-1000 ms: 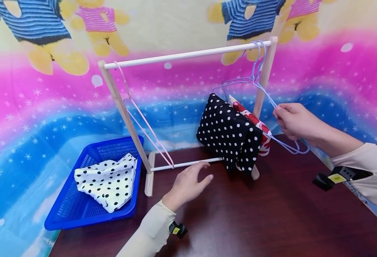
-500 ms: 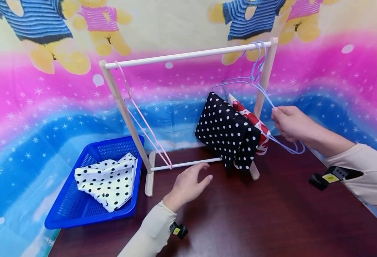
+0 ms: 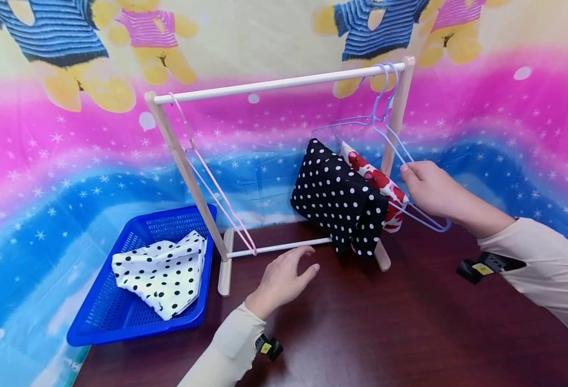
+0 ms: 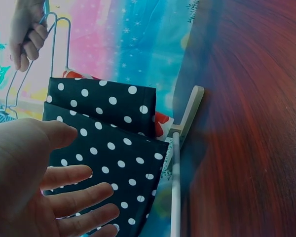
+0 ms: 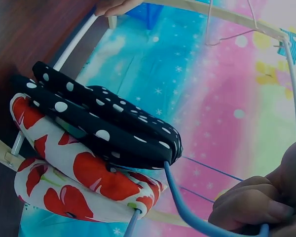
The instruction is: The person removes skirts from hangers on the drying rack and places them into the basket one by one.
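My right hand (image 3: 429, 188) grips the shoulder wires of two light-blue clothes hangers (image 3: 394, 141) hooked at the right end of the rack's top rod. A folded black cloth with white dots (image 3: 334, 193) hangs over the nearer hanger. Behind it, a white cloth with red flowers (image 5: 89, 168) hangs on the other. My left hand (image 3: 284, 279) is held above the table with relaxed, spread fingers and holds nothing. In the left wrist view, its fingers (image 4: 84, 202) appear in front of the black cloth (image 4: 113, 148), with a gap in the head view.
The wooden rack (image 3: 274, 84) stands on a dark table (image 3: 361, 333). A bare pink hanger (image 3: 221, 199) hangs at its left end. Left of the rack, a blue basket (image 3: 90, 322) contains a white cloth with black dots (image 3: 168, 274). A patterned backdrop (image 3: 264, 134) surrounds the table.
My right hand has shifted left, and the blue hangers and their cloths have moved slightly left with it. My left hand has stayed nearly still.
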